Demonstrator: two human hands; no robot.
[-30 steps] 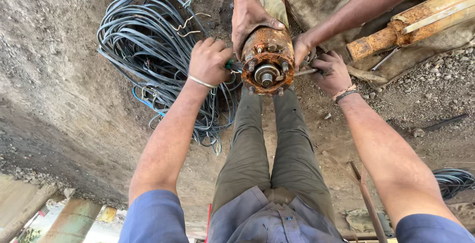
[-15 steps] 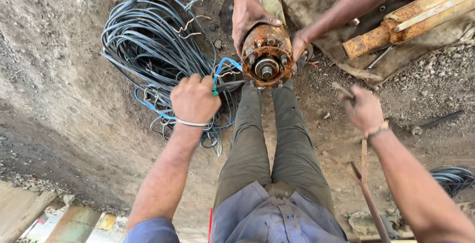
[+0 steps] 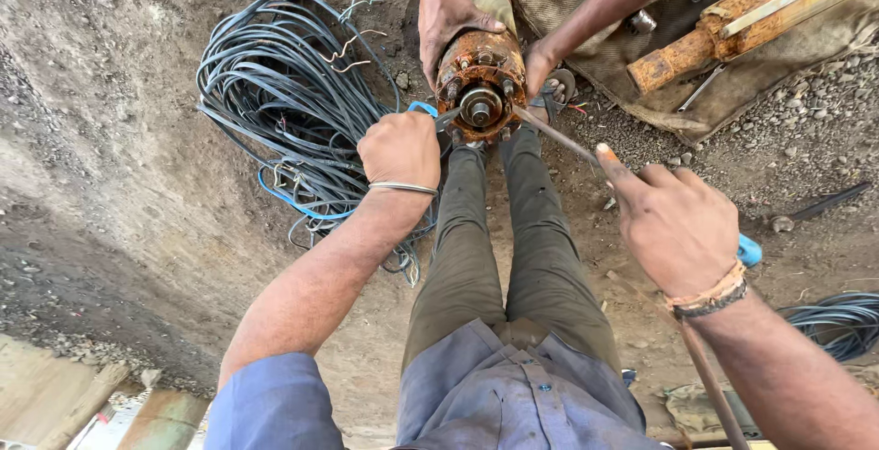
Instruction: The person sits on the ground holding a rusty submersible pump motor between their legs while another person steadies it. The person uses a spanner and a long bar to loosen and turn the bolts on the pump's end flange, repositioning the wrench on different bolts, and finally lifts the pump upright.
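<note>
left hand (image 3: 399, 149): fisted grip | right hand (image 3: 676, 223): closed, forefinger extended

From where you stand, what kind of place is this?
Probably an outdoor repair spot on bare ground, not an indoor workshop. The rusty motor lies on dirt and gravel, a big coil of cable sits beside it, and tools rest on a burlap sack.

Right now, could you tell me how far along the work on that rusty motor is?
Done: the rusty motor lies steadied by a co-worker's hands. In hand: the left hand holds pliers at its face, and the right hand aims a long screwdriver there. Left: the end plate remains on.
</note>
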